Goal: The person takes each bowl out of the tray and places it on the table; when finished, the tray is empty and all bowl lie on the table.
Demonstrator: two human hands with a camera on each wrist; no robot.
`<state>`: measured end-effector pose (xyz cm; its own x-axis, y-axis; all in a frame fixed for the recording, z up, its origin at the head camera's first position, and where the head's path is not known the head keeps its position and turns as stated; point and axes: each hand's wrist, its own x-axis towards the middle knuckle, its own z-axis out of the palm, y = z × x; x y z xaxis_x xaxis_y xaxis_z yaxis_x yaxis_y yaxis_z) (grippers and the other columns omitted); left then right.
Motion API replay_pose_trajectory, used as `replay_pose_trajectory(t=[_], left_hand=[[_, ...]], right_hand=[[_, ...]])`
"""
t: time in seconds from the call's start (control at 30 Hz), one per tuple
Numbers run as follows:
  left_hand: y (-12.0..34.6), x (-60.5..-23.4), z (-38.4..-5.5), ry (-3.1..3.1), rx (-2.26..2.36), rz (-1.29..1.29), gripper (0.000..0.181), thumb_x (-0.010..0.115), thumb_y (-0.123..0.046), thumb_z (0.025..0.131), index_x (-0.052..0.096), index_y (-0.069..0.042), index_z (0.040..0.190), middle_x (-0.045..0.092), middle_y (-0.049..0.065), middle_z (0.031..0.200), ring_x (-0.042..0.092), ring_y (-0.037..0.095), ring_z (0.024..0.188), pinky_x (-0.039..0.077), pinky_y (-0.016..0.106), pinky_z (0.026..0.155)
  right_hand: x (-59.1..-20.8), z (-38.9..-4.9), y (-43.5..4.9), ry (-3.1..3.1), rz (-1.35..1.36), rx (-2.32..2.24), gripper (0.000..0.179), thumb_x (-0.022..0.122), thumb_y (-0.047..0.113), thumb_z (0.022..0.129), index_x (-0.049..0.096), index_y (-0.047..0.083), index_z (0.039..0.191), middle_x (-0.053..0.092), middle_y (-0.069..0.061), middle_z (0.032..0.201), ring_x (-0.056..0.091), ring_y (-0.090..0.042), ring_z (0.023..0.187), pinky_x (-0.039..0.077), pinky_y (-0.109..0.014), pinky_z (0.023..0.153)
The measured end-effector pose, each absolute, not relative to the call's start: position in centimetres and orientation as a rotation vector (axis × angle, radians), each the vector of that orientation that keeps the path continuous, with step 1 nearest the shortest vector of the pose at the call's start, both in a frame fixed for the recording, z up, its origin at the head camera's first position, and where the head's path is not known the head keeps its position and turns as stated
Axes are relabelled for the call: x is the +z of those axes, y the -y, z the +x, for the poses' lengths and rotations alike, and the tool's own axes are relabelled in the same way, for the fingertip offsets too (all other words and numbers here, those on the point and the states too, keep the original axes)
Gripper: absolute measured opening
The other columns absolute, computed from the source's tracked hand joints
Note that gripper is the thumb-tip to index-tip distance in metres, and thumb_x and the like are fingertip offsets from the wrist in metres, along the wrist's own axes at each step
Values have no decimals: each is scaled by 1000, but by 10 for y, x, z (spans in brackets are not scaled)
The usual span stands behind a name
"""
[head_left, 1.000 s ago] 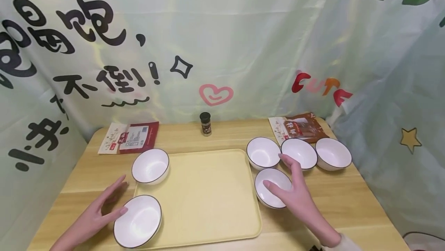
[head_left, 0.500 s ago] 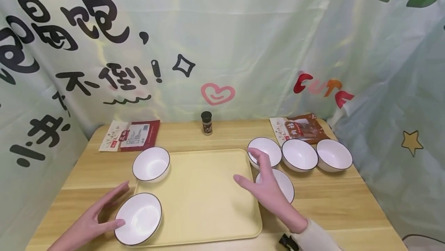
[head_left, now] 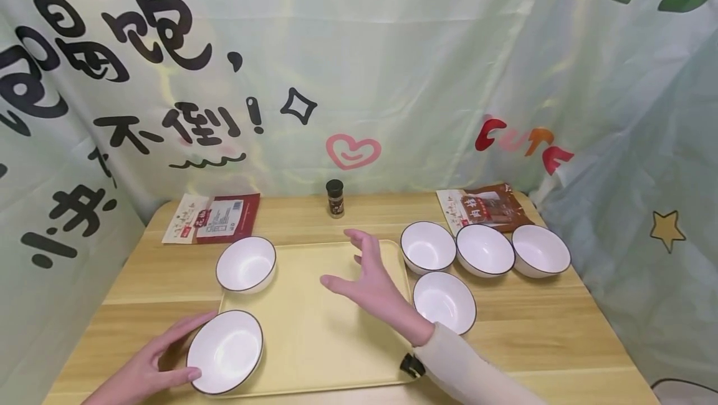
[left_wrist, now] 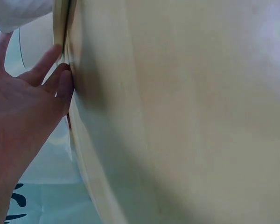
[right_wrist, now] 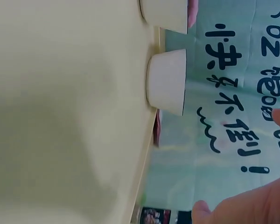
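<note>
A white bowl with a dark rim (head_left: 224,350) sits over the left edge of a yellow tray (head_left: 314,343). Against its left side lies my left hand (head_left: 150,364), thumb at the near rim and fairly straight fingers along the far side. In the left wrist view, those fingers (left_wrist: 44,65) spread beside the tray's edge. A second white bowl (head_left: 245,265) stands behind, also at the tray's left edge. My right hand (head_left: 367,280) hovers above the tray, thumb and fingers apart, holding nothing; the right wrist view shows part of this hand (right_wrist: 252,205).
Three white bowls, among them the middle one (head_left: 485,250), form a row at the right, with another bowl (head_left: 444,303) in front. A small black-capped jar (head_left: 335,198), a red-and-white packet (head_left: 213,219) and a brown packet (head_left: 488,207) lie along the table's back.
My right hand has moved left from over the right-hand bowls to above the tray, carrying nothing. My left fingers have come closer to the near-left bowl. The bowls stay in place.
</note>
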<state>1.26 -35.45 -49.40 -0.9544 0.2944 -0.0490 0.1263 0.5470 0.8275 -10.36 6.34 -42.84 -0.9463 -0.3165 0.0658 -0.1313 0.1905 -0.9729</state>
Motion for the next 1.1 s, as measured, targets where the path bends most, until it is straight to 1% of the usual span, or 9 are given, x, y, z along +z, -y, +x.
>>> replay_pose_trajectory(t=[0.37, 0.4, 0.6, 0.63, 0.83, 0.9, 0.97, 1.07, 1.1], left_hand=[[353, -497, 18, -2572, 1411, 406, 72, 81, -7, 96, 56, -24, 160, 50, -7, 164, 33, -13, 141, 22, 3, 100], [353, -497, 18, -2571, 1412, 396, 72, 82, -7, 96, 56, -24, 160, 50, -7, 164, 33, -14, 141, 21, 11, 112], [351, -497, 22, -2556, 1416, 349, 75, 82, -10, 96, 53, -25, 163, 49, -11, 164, 33, -17, 139, 23, 11, 112], [351, -497, 21, -2558, 1413, 355, 76, 83, -10, 96, 52, -26, 163, 48, -12, 165, 32, -18, 140, 23, 2, 100], [348, -499, 23, -2585, 1393, 350, 79, 86, -13, 93, 52, -27, 164, 50, -12, 164, 33, -18, 139, 21, 1, 99], [350, -498, 22, -2582, 1340, 284, 79, 86, -17, 94, 51, -29, 164, 49, -9, 165, 34, -18, 138, 25, 13, 111], [351, -496, 20, -2546, 1302, 206, 78, 85, -22, 96, 50, -33, 165, 47, -10, 166, 31, -21, 136, 27, 37, 124], [353, -493, 18, -2550, 1203, 163, 78, 84, -27, 97, 48, -35, 166, 47, -8, 167, 31, -21, 135, 39, 55, 115], [354, -493, 17, -2551, 1202, 171, 78, 84, -27, 97, 48, -35, 166, 47, -8, 167, 31, -21, 135, 40, 55, 115]], right_hand=[[-434, -121, -13, -2156, -516, -1839, 97, 90, 32, 88, 32, 16, 165, 24, -4, 167, 28, -26, 156, 31, -54, 126], [-436, -122, -8, -2158, -528, -1824, 98, 91, 34, 87, 32, 17, 165, 25, -3, 167, 28, -26, 156, 32, -53, 126], [-444, -132, 21, -2156, -561, -1729, 112, 94, 37, 84, 24, 22, 170, 27, -3, 170, 32, -33, 156, 41, -53, 120], [-445, -134, 24, -2148, -561, -1720, 115, 95, 35, 84, 22, 22, 171, 27, -5, 170, 32, -34, 156, 41, -52, 119], [-458, -143, 45, -2131, -561, -1646, 130, 100, 31, 79, 13, 19, 174, 29, -7, 170, 33, -28, 157, 41, -48, 121], [-463, -146, 51, -2143, -558, -1624, 133, 101, 31, 77, 12, 19, 175, 29, -6, 170, 33, -24, 156, 41, -46, 120], [-470, -149, 57, -2158, -553, -1615, 134, 103, 30, 75, 13, 18, 174, 29, -6, 170, 34, -23, 156, 41, -46, 121], [-479, -152, 64, -2178, -551, -1605, 135, 104, 29, 72, 16, 17, 173, 31, -6, 168, 35, -19, 154, 41, -45, 120], [-481, -153, 67, -2177, -554, -1611, 135, 105, 28, 71, 17, 16, 173, 34, -6, 166, 37, -19, 152, 41, -45, 121]])
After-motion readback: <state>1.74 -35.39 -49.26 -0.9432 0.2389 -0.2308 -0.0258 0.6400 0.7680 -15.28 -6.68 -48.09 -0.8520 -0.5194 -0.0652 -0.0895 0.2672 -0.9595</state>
